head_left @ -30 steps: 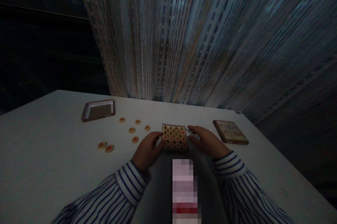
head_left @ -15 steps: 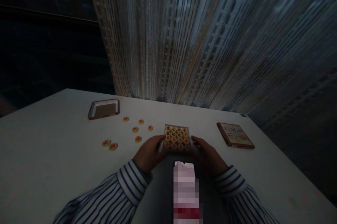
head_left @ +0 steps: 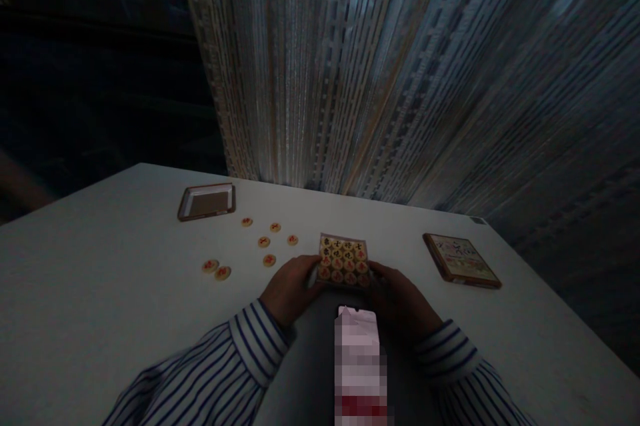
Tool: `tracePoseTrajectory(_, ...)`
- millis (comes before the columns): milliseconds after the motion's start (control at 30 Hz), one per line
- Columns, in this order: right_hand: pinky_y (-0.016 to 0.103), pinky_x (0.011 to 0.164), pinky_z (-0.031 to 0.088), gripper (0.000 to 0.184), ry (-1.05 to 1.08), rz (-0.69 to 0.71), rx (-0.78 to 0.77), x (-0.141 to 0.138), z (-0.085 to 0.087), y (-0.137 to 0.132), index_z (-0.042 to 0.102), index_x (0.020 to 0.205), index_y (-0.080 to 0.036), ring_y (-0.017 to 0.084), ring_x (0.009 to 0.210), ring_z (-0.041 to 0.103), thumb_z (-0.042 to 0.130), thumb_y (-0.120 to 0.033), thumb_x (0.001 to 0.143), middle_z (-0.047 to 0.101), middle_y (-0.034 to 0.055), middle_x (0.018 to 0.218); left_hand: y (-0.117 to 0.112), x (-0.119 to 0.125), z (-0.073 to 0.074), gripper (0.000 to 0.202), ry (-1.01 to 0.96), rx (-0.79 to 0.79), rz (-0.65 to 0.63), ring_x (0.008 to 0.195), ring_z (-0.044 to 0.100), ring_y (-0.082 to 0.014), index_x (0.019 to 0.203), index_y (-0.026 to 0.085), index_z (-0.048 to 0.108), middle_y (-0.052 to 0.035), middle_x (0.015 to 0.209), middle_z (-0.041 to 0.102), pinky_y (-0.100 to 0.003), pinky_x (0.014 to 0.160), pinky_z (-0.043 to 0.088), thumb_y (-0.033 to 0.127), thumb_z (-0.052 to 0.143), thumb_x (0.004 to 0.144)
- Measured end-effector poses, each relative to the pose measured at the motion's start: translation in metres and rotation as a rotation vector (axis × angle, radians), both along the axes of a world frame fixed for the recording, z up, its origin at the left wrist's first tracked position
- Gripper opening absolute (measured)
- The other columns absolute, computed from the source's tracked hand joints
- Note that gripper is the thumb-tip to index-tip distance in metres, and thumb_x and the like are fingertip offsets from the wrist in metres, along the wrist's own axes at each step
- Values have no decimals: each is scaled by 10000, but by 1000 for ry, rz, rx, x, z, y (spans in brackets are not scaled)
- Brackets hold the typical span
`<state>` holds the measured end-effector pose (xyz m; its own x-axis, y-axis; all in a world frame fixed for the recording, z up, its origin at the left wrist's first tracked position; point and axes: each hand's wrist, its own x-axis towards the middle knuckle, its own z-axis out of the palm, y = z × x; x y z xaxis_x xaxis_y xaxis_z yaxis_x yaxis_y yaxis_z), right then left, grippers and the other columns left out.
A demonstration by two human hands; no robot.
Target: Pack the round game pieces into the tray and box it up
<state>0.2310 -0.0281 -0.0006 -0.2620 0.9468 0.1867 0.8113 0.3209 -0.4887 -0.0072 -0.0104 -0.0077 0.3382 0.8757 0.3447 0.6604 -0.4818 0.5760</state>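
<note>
A small square tray of round wooden game pieces [head_left: 345, 259] sits near the middle of the white table [head_left: 100, 319]. My left hand [head_left: 289, 291] grips its left near corner, fingers curled against the edge. My right hand [head_left: 403, 303] holds its right near side, fingers bent round it. Both arms wear blue-striped white sleeves. Several loose round pieces [head_left: 269, 242] with red marks lie to the left of the tray, and two more pieces [head_left: 216, 269] lie further left.
An empty brown box half [head_left: 207, 201] lies at the far left. A brown box lid with a picture [head_left: 461, 259] rests at the right. A blurred phone-like object [head_left: 359, 363] sits just in front of me. A striped curtain [head_left: 390, 73] hangs behind the table.
My right hand came in from beside the tray and closed on its right near side. My left hand stayed on the left corner. The view shifted slightly.
</note>
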Motion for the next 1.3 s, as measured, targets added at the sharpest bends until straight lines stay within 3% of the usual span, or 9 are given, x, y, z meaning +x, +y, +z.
tracePoseTrajectory(167,444,844,479,461,7,8,16,-1,1,-1,505,1219,-182,269,1024,572,531,-295,773,610,123,1136,0,1,1,404,21,-29,5,982,592,-243,1102,118,548,-133,1054,643,-386,836,482,183,611,708)
tracePoseTrajectory(1300,442,862,471,440,23,35,103,3,-8,0,490,1208,-192,250,1027,569,522,-296,782,602,121,1142,1,-1,-1,383,-34,-5,4,949,596,-229,1100,176,552,-105,1044,648,-391,821,480,264,600,730)
